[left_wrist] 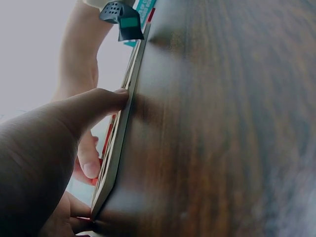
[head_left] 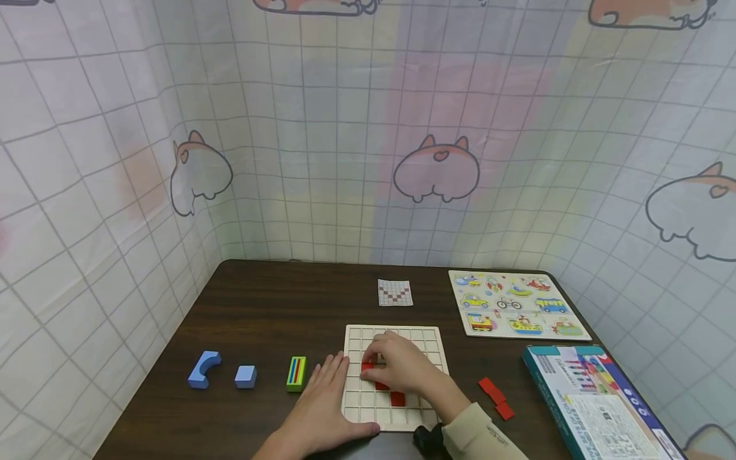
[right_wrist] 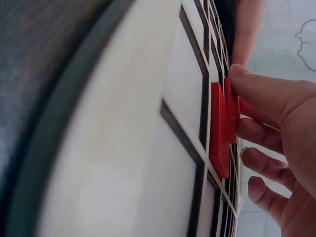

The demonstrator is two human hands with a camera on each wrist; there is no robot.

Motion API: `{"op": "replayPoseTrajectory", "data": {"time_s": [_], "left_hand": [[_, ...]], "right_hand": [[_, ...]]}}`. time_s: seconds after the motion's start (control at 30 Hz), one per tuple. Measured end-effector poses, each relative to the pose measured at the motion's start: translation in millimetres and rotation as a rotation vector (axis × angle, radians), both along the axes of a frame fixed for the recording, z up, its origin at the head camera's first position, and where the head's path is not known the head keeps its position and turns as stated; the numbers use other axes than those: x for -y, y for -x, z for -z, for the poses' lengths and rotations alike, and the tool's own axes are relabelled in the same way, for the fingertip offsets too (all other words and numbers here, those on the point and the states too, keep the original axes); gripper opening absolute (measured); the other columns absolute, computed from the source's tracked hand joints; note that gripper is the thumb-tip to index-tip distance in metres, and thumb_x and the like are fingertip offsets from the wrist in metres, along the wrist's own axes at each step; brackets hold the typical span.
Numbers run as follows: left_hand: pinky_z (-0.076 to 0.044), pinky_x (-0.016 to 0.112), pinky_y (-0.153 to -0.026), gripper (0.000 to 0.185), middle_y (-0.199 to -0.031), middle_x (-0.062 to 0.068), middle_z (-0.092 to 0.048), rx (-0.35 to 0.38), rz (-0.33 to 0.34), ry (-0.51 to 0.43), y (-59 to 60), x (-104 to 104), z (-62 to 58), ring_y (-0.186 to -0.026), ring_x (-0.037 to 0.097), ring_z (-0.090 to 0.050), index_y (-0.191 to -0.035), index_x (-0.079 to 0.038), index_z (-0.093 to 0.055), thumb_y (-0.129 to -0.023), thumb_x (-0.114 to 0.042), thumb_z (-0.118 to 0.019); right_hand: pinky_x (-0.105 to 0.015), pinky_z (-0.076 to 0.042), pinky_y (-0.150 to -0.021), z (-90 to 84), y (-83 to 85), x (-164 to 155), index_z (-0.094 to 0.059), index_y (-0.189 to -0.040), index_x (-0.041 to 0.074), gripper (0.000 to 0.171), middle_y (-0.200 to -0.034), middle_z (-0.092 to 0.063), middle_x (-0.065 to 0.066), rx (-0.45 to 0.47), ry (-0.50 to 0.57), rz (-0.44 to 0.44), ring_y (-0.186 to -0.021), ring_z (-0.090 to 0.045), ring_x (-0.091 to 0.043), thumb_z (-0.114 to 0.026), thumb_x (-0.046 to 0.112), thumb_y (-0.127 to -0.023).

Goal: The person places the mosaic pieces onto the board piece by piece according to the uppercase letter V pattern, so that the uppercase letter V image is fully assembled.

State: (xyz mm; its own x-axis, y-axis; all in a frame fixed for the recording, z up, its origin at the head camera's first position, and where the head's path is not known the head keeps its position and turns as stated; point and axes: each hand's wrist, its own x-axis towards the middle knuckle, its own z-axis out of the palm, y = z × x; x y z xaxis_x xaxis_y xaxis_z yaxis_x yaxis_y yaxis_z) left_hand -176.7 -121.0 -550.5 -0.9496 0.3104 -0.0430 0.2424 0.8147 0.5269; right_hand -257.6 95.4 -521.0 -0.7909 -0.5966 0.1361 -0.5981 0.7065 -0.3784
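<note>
Red tiles (head_left: 381, 383) sit in the pale wooden grid board (head_left: 428, 335), running in a diagonal step across its squares, and the right hand (head_left: 402, 367) is down on top of them. In the right wrist view its thumb and fingertips (right_wrist: 242, 79) pinch another red tile (right_wrist: 231, 111) on edge, right beside a red tile already lying flat in a cell (right_wrist: 218, 129); the other fingers are curled loosely below. The left hand (head_left: 322, 399) lies flat on the dark wooden table (head_left: 259, 306) at the board's left edge, fingers straight and close together, and the left wrist view shows the thumb (left_wrist: 94, 106) pressed against the board's rim (left_wrist: 116, 148).

Two spare red tiles (head_left: 496, 396) lie on the table just right of the board, well clear of both hands. Over on the left there's a green block with coloured stripes (head_left: 296, 373) just beside the left hand's fingertips, then a small blue cube (head_left: 245, 376) and a curved blue block (head_left: 203, 369) further out. Behind the board lies a small pattern card (head_left: 395, 292) showing a red zigzag on a grid. At the back right rests a vehicle peg puzzle (head_left: 516, 313), and a teal-edged game box (head_left: 598, 399) lies at the near right corner. A cartoon-printed grid curtain (head_left: 368, 140) closes in the table on three sides.
</note>
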Motion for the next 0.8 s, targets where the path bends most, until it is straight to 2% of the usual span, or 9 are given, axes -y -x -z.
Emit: {"op": "replayPoseTrajectory", "data": {"time_s": [0.4,0.8], "left_hand": [[-0.020,0.068,-0.139,0.147,-0.184,0.019,-0.026,0.014,-0.001,-0.003,-0.8,-0.7,-1.9,-0.173,0.042,-0.022,-0.175,-0.003,-0.030,-0.071,-0.097,-0.075],[-0.019,0.069,-0.138,0.145,-0.184,0.019,-0.026,0.024,-0.001,0.002,-0.2,-1.1,-2.1,-0.173,0.043,-0.022,-0.175,-0.003,-0.029,-0.072,-0.093,-0.078]], "right_hand": [[-0.033,-0.058,-0.092,1.3,-0.5,0.0,-0.085,-0.104,0.024,0.018,-0.099,-0.075,0.014,0.032,0.024,0.023,-0.097,-0.060,-0.007,-0.092,0.037,-0.094],[-0.037,-0.058,-0.095,1.9,-6.5,-7.8,-0.082,-0.113,0.023,0.027,-0.106,-0.073,0.009,0.029,0.041,0.057,-0.101,-0.061,-0.010,-0.090,0.040,-0.094]]}}
